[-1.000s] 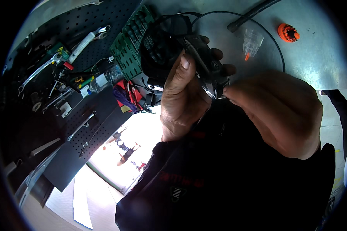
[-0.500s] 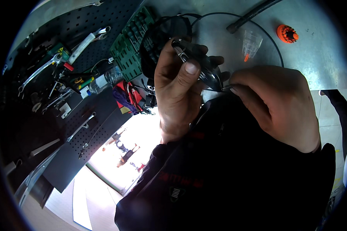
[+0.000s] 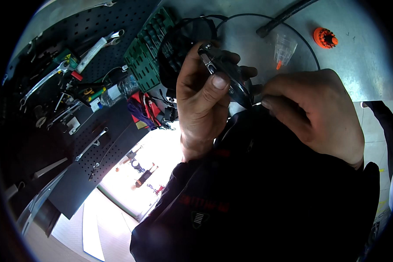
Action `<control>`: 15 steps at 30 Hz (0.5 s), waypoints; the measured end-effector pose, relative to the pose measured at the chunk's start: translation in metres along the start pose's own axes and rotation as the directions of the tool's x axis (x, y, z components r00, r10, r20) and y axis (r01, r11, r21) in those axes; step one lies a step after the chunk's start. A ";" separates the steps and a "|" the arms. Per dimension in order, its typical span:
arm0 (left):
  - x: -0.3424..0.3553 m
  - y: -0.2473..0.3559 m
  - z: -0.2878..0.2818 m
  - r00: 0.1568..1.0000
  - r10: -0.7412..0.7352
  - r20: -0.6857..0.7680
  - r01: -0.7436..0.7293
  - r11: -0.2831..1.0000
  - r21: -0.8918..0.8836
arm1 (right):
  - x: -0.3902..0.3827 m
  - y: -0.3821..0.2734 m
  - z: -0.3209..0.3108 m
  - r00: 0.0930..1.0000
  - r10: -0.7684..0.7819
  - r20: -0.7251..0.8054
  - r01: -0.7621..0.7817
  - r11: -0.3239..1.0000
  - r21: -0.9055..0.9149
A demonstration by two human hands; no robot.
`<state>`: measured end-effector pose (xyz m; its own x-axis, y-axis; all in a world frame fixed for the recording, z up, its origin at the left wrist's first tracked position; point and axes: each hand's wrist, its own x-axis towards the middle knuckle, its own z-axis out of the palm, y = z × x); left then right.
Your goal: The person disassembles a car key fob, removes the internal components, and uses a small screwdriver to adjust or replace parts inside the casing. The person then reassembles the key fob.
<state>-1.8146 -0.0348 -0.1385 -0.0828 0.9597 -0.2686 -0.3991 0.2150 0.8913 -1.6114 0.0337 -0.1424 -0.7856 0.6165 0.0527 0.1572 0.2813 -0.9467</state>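
Note:
A glossy black, curved oblong part [image 3: 241,85] with a bright metal fitting at its upper end sits in my left hand [image 3: 203,100]. The thumb presses on its near side, and the fingers wrap behind it from the far side. Close to the part's lower tip, my right hand [image 3: 316,113] is closed in a pinch of thumb and forefinger. Whatever lies between those fingertips is too small and dark to make out. Both hands are raised in front of my dark jacket [image 3: 266,196], above the near edge of the metal table [image 3: 362,65].
On the table lie a clear plastic holder [image 3: 286,50] with an orange tip, a round orange bit holder [image 3: 325,38], a black rod [image 3: 288,17] and a thin black cable [image 3: 308,39]. To the left are a green tool rack [image 3: 144,65], a plastic bottle [image 3: 113,94] and several wrenches on a pegboard.
The black part has tilted slightly in my left hand. My right fingertips have shifted a little to the right, away from its lower tip.

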 end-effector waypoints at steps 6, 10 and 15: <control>-0.003 -0.003 0.002 0.999 -0.017 -0.049 0.018 1.000 0.008 | 0.000 0.000 0.002 0.999 -0.025 -0.028 0.023 0.998 -0.066; 0.000 -0.001 0.005 0.996 -0.073 -0.056 0.066 0.992 -0.110 | -0.001 -0.004 0.004 0.995 -0.038 -0.088 0.025 0.990 -0.139; -0.002 -0.005 -0.001 0.994 -0.105 -0.031 0.102 0.990 -0.101 | -0.002 -0.006 0.008 0.987 -0.082 -0.135 0.056 0.980 -0.191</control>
<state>-1.8136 -0.0374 -0.1427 -0.0689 0.9256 -0.3722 -0.4958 0.2920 0.8179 -1.6156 0.0249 -0.1393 -0.7077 0.6850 0.1730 0.2248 0.4504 -0.8640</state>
